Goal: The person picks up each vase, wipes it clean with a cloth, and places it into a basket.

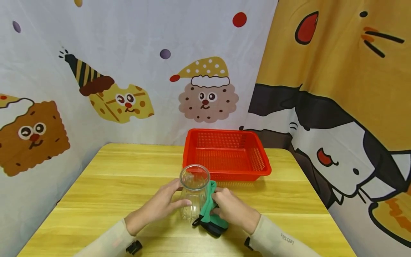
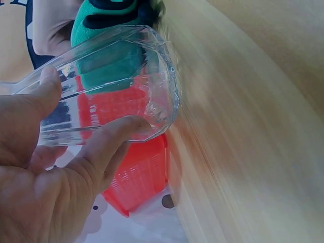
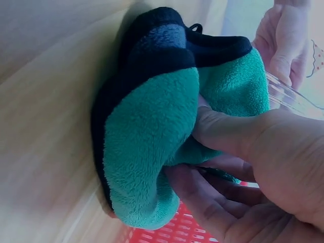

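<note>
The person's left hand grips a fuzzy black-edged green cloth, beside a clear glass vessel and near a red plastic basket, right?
Not the left hand: the head view shows the right hand gripping the fuzzy black-edged green cloth, beside the clear glass vessel and near the red plastic basket.

A red basket (image 1: 237, 176) sits on a wood-grain table (image 1: 128, 178) before cartoon-printed curtains (image 1: 128, 43).
</note>
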`<state>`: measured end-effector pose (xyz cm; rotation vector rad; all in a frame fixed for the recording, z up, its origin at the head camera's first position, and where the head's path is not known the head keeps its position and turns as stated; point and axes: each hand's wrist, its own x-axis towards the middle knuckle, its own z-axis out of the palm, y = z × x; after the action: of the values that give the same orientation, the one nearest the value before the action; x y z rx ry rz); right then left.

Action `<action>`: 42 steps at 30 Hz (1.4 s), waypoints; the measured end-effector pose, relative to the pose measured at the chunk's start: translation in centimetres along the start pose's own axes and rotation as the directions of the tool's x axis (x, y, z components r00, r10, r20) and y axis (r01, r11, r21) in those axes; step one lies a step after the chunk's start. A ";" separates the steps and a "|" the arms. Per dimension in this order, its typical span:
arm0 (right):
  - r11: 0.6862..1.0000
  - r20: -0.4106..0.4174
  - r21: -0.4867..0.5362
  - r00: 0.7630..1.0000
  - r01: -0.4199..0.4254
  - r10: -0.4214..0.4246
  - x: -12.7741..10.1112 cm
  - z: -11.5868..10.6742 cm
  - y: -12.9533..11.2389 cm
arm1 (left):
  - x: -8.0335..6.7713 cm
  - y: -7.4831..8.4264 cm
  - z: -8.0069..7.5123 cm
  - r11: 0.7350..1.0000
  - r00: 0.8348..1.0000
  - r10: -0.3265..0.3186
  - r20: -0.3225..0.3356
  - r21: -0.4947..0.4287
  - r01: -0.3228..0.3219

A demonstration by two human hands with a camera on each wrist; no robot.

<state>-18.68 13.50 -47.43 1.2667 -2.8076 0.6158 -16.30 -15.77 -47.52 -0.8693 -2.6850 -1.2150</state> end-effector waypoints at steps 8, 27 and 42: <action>1.000 -0.011 0.018 1.000 -0.002 0.002 -0.1 0.2 0.1 | -0.1 0.2 0.1 1.000 1.000 -0.013 0.004 0.004 0.013; 0.981 -0.098 0.168 0.988 -0.101 0.118 -0.8 0.5 0.0 | 0.3 0.5 0.1 1.000 1.000 -0.003 -0.002 0.000 0.003; 0.960 -0.186 0.255 0.968 -0.120 0.170 -1.2 1.2 -0.1 | 0.0 0.2 0.0 1.000 1.000 -0.021 -0.001 0.000 0.021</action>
<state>-17.63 13.91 -48.74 0.9591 -2.7320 1.0591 -16.21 -15.62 -47.41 -0.8423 -2.7000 -1.2191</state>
